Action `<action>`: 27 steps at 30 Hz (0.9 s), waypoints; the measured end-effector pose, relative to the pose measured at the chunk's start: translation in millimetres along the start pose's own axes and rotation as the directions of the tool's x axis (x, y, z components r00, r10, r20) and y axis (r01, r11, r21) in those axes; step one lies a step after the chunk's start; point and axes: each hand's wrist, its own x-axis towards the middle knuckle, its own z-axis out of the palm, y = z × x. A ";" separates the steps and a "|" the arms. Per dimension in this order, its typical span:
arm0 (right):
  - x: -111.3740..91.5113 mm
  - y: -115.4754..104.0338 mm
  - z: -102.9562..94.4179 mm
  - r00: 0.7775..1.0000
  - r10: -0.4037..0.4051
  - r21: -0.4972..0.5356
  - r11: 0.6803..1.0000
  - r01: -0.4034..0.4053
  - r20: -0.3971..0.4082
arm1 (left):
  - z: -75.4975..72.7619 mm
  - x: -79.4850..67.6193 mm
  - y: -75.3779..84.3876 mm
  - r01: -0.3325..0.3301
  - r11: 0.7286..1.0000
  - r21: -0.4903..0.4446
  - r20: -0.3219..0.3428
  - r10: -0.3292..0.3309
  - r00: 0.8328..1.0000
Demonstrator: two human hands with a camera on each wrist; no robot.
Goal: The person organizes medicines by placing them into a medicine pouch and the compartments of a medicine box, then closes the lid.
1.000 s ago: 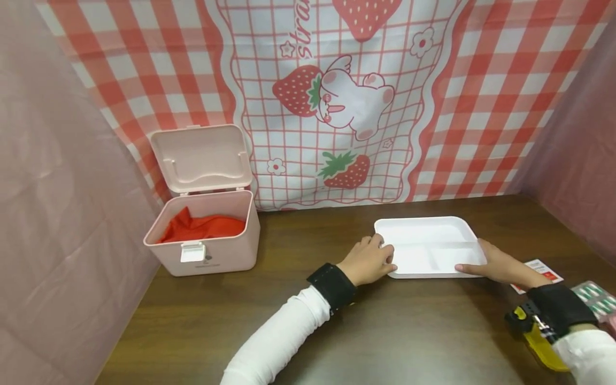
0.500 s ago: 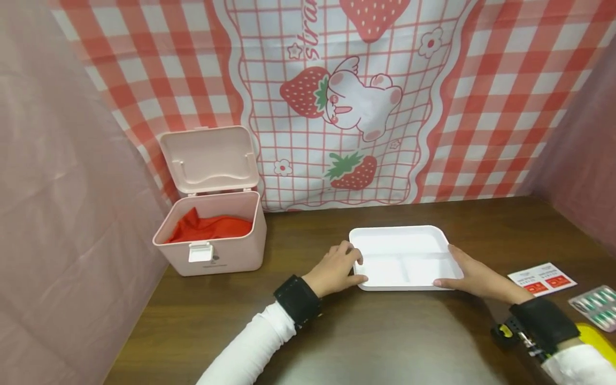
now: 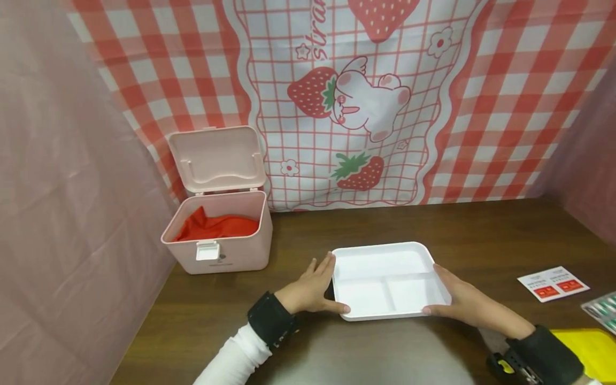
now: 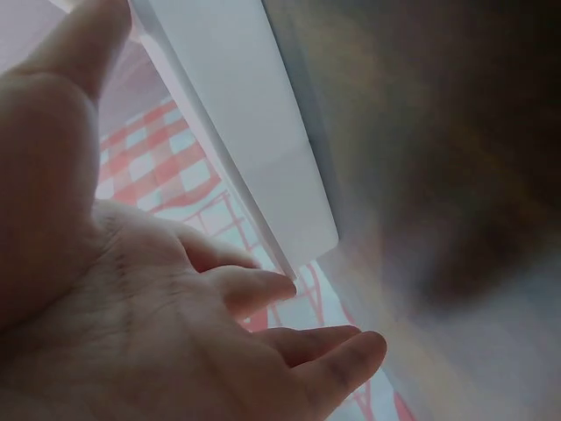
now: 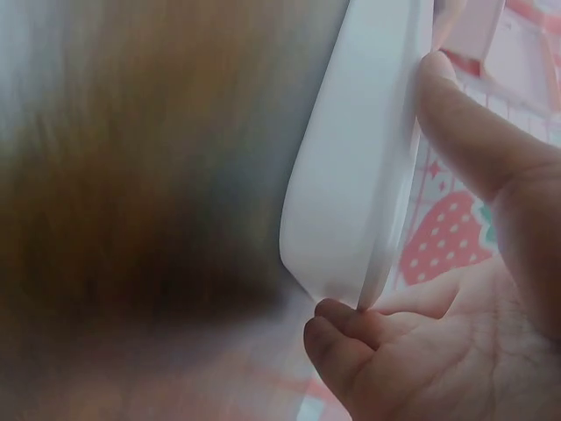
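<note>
A white divided tray (image 3: 382,262) with three compartments lies on the dark wooden table (image 3: 308,230), in front of the person. My left hand (image 3: 313,291) is at its left end, thumb on the front corner and fingers straight along the side. In the left wrist view, those fingers (image 4: 342,360) are spread beside the tray's wall (image 4: 237,114). Over the right end, my right hand (image 3: 467,302) grips the rim, its thumb on the front corner. The right wrist view shows the fingertips (image 5: 337,329) bent against the tray's far corner.
At the back left stands a pink box (image 3: 221,259), its lid raised, with red cloth (image 3: 221,226) inside. On the right lie a white-and-red packet (image 3: 553,283), a blister pack of green-and-white capsules (image 3: 603,310) and a yellow item (image 3: 587,350). A checked strawberry cloth (image 3: 361,107) hangs behind.
The tray has come left and toward the person, with both hands at its ends. My left fingers have straightened from a curl at the rim. The white-and-red packet is now fully in sight.
</note>
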 end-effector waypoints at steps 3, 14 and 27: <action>-6.6 -6.0 3.9 1.000 -0.012 -0.005 1.000 0.012 -0.019 | 1.5 -6.4 -2.2 0.010 1.000 -0.002 0.009 -0.010 1.000; -28.3 -27.8 12.3 0.998 -0.032 -0.096 0.995 0.027 -0.047 | -3.1 -29.6 -8.7 0.069 0.998 0.007 0.069 -0.070 0.995; -38.2 -33.0 15.8 0.999 -0.036 -0.106 0.994 0.034 -0.011 | -6.4 -45.9 -11.9 0.103 0.994 0.029 0.134 -0.106 0.985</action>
